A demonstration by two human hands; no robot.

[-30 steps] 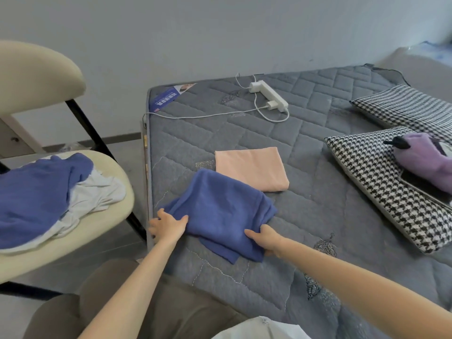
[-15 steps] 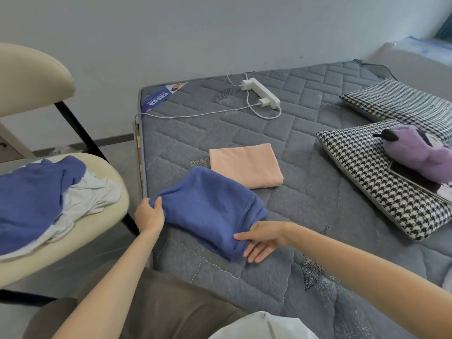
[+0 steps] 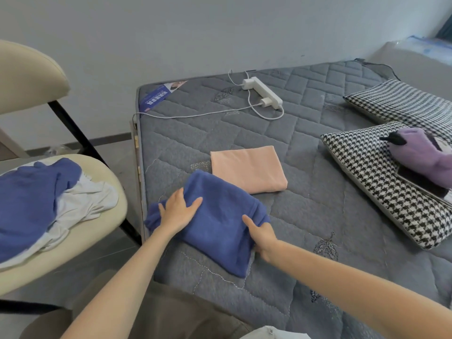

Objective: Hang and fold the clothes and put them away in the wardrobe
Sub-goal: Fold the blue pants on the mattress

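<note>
1. While the left hand is lying flat on the blue garment with its fingers spread open, the right hand is gripping the garment's right edge, thumb on top and the other fingers tucked out of sight beneath the cloth.
2. The blue garment is sitting folded on the mattress, directly under both hands and close to the mattress's near left corner.
3. Just beyond the fingertips, the folded peach garment is lying touching, or nearly touching, the blue one's far edge.
4. The person appears to be smoothing and squaring the fold, so the folding step is looking nearly finished for this piece.
5. Left of the left hand, more unfolded clothes are waiting on the chair, so most of the task is probably remaining.
6. Risks from here:
   - The thick, soft cloth is likely springing open if the right hand is releasing its edge too soon.
   - The lower left corner is hanging near the mattress edge; a push leftward could be sliding it off onto the floor.
   - Lifting from one side only could be letting the layers sag apart.
   - A forward shove could be rumpling the peach garment.
</note>
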